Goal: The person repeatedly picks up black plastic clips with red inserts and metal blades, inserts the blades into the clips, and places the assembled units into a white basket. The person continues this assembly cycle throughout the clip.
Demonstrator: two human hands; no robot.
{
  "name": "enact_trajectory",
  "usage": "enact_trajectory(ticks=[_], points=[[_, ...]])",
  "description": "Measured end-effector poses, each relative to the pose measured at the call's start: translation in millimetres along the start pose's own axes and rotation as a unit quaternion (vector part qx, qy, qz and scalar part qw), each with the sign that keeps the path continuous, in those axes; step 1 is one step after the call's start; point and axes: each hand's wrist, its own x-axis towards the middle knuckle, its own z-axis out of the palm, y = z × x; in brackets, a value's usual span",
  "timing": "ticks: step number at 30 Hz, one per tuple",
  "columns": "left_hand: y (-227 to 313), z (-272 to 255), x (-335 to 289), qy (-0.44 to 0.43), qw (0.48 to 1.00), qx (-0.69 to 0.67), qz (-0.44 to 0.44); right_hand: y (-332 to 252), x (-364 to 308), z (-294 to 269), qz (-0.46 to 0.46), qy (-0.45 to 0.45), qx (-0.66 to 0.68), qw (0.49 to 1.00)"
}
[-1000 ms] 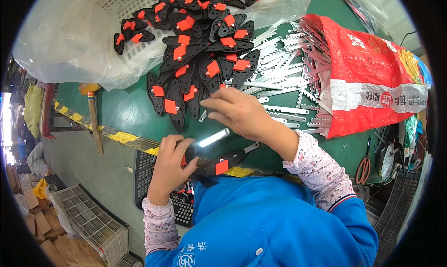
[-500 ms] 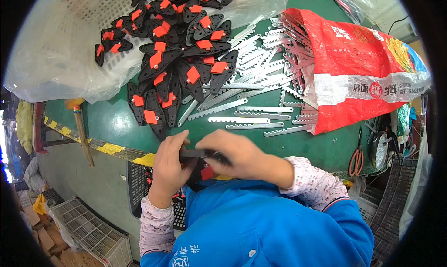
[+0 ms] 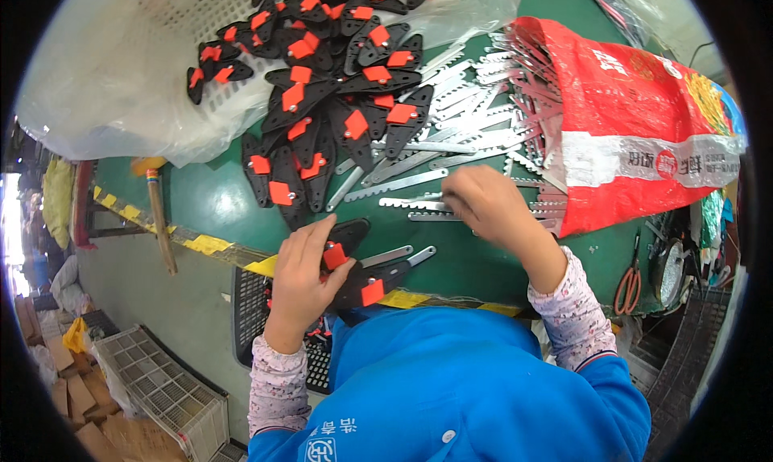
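Note:
My left hand [image 3: 302,285] is closed round a black plastic part with a red diamond-shaped tab [image 3: 334,257], near the table's front edge. Against that hand lies another black part with a red tab [image 3: 372,292]. Two metal strips, one of them a silver strip [image 3: 423,256], stick out toward the right beside these parts. Farther right, my right hand [image 3: 487,204] reaches over loose notched metal strips, its fingers bent together at the end of one notched strip [image 3: 412,204]. The fingertips partly hide that strip's end.
Beyond my hands, black parts with red tabs [image 3: 354,124] are heaped by a plastic-lined white basket [image 3: 173,27]. Notched strips spill from a red sack [image 3: 636,188]. A hammer [image 3: 159,212] lies at the left edge, scissors [image 3: 630,285] at the right. Below is a dark crate [image 3: 248,309].
My right hand has left the part in my left hand and moved right and away, onto the metal strips. Red tabs and protruding strips now show by my left hand. The view has shifted slightly.

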Motion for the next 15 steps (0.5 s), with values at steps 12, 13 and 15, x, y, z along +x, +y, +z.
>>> enact_trajectory(ticks=[12, 13, 15], points=[[-3, -4, -4, -0.044, 0.999, -0.003, 0.031, -40, 18, 5, -0.158, -0.015, 0.015, 0.987], [3, -1, -3, -0.042, 0.998, -0.006, 0.045, -46, 19, 8, -0.16, -0.013, 0.028, 0.987], [11, -4, 0, -0.037, 0.997, 0.001, 0.061, -57, 20, 6, -0.145, -0.008, -0.01, 0.989]])
